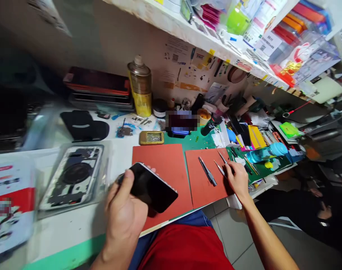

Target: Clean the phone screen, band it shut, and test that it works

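My left hand (124, 208) is closed around a smartphone (154, 189), thumb on its near left edge. The phone is tilted, its dark screen facing up, above a reddish-brown mat (165, 161). My right hand (238, 180) is at the right edge of a second reddish-brown mat (193, 165), fingers closed on slim pointed metal tweezers (220, 168). A second slim pointed tool (223, 157) lies close by the fingertips; whether they touch it is unclear. Left of that hand, a dark grey pen-like tool (208, 172) rests on the mat.
A phone back housing (78, 174) lies in a clear tray at left, beside a white-and-red box (12, 210). Behind stand a yellow spray can (141, 88) and stacked phones (100, 84). A blue bottle (268, 152) lies at right. A loaded shelf (184, 32) overhangs. Someone in dark clothing (291, 210) sits at right.
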A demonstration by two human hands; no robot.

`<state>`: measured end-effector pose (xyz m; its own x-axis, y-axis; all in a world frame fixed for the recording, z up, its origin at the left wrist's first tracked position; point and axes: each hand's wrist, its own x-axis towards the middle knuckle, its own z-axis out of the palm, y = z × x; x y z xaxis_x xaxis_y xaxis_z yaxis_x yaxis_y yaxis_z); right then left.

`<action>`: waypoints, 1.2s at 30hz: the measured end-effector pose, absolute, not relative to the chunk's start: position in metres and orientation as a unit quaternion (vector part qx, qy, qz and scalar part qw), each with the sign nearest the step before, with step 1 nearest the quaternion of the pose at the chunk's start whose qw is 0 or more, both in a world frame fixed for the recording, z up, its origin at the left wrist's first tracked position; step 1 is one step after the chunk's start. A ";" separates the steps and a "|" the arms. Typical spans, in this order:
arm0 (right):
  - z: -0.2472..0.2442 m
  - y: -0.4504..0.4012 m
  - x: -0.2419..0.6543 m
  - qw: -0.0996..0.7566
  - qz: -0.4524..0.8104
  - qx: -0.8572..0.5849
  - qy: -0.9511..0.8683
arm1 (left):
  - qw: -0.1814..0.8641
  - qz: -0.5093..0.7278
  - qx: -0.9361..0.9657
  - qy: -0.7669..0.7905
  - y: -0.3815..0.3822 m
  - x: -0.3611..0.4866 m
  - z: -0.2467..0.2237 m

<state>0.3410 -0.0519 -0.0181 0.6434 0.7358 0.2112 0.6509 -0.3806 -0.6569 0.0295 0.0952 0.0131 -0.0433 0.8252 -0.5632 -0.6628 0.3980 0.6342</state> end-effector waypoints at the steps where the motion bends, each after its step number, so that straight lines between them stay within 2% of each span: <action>1: -0.013 -0.051 0.322 0.378 0.082 -0.818 -0.425 | 0.694 0.537 0.072 0.474 0.094 0.031 0.012; 4: -0.004 -0.046 0.243 0.426 0.233 -0.748 -0.453 | 0.709 0.534 0.054 0.457 0.090 0.037 0.010; 6: -0.002 -0.037 0.191 0.534 0.465 -0.606 -0.363 | 0.706 0.548 0.055 0.445 0.086 0.042 0.009; 9: 0.001 -0.019 0.151 0.580 0.539 -0.572 -0.216 | 0.704 0.563 0.062 0.429 0.082 0.042 0.007; 13: 0.017 -0.007 0.172 0.565 0.514 -0.597 -0.246 | 0.688 0.553 0.188 0.431 0.084 0.016 0.010; 15: 0.030 -0.005 0.192 0.509 0.501 -0.614 -0.337 | 0.588 0.544 0.351 0.485 0.089 -0.003 0.016; 16: 0.037 -0.003 0.201 0.469 0.494 -0.620 -0.391 | 0.587 0.477 0.419 0.502 0.092 -0.011 0.020; 19: 0.055 0.010 0.212 0.337 0.459 -0.607 -0.555 | 0.678 0.220 0.494 0.498 0.099 -0.022 0.027; 22: 0.069 0.025 0.208 0.231 0.413 -0.577 -0.666 | 0.725 0.093 0.538 0.420 0.104 -0.017 0.021; 24: 0.076 0.032 0.207 0.199 0.393 -0.559 -0.703 | 0.710 0.090 0.585 0.381 0.106 -0.011 0.012; 27: 0.082 0.037 0.222 0.230 0.375 -0.554 -0.707 | 0.733 0.108 0.559 0.373 0.108 -0.005 0.003; 29: 0.080 0.039 0.252 0.252 0.324 -0.623 -0.666 | 0.771 0.117 0.475 0.407 0.110 -0.004 0.002; 32: 0.073 0.053 0.322 0.226 0.180 -0.773 -0.565 | 0.784 0.158 0.352 0.486 0.115 -0.005 0.003; 36: 0.064 0.094 0.414 0.226 0.059 -0.829 -0.508 | 0.782 0.214 0.242 0.533 0.121 -0.003 0.003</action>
<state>0.4142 0.0937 0.0639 0.4772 0.8689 0.1316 0.8153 -0.3819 -0.4352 -0.0026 0.1212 0.0028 0.3397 0.5933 -0.7298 -0.0760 0.7908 0.6074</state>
